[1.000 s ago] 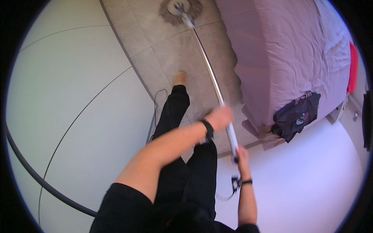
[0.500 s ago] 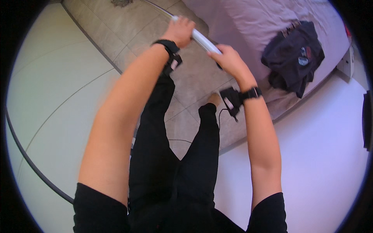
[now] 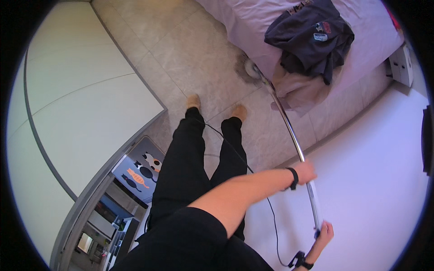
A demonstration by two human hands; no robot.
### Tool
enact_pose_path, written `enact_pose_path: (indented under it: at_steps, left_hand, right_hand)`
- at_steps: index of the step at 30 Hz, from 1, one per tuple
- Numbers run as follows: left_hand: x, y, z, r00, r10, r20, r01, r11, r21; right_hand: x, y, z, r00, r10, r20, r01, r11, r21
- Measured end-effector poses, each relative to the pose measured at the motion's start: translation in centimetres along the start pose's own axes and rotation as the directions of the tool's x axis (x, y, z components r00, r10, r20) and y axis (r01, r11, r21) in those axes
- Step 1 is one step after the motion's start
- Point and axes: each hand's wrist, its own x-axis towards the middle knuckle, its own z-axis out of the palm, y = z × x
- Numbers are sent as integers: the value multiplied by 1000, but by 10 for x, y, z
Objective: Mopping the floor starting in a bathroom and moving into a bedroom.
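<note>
Both my hands are closed around the pole of a mop (image 3: 290, 127), which slants from the floor on the right toward the bed. My left hand (image 3: 306, 172), its arm crossing in front of my body, grips where the shiny metal shaft meets the white handle. Lower in the view, my right hand (image 3: 325, 234) wraps the handle's end. The round white mop head (image 3: 252, 68) with grey fringe lies on the tiles by the bed's edge, partly hidden by the bed cover.
A dark garment (image 3: 312, 40) lies on the bed with its pale purple cover (image 3: 244, 22). White cabinet panels (image 3: 81, 81) stand at left, beside a cat-patterned board (image 3: 140, 169). A black cable (image 3: 276, 226) hangs past my legs, over the tiled floor (image 3: 181, 54).
My hands have swung from far ahead to the right and nearer, turning the handle end toward me. The mop head and metal shaft now show by the bed. My view has shifted.
</note>
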Motion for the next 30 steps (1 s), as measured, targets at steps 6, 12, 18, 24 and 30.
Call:
enact_pose_path:
  at_steps: [6, 12, 18, 24, 30]
  left_hand:
    - [-17, 49, 43, 977, -166, 132, 165, 986, 19]
    - [-111, -3, 15, 978, -187, 94, 191, 981, -33]
    - [-229, -150, -75, 940, -222, -259, 250, 965, 82]
    - [-396, -344, -241, 757, -418, -502, 627, 683, 375]
    - [-441, -357, -328, 589, -519, -620, 795, 235, 559]
  right_hand:
    - [-20, 48, -18, 908, -249, -336, 180, 958, -222]
    - [-50, 49, 46, 966, -215, -145, 199, 973, -116]
    - [-81, -53, 206, 955, -86, 285, 73, 996, 56]
    - [-121, -208, 437, 559, -347, 753, 263, 935, 237]
    - [-130, -323, 577, 371, -553, 746, 629, 740, 236]
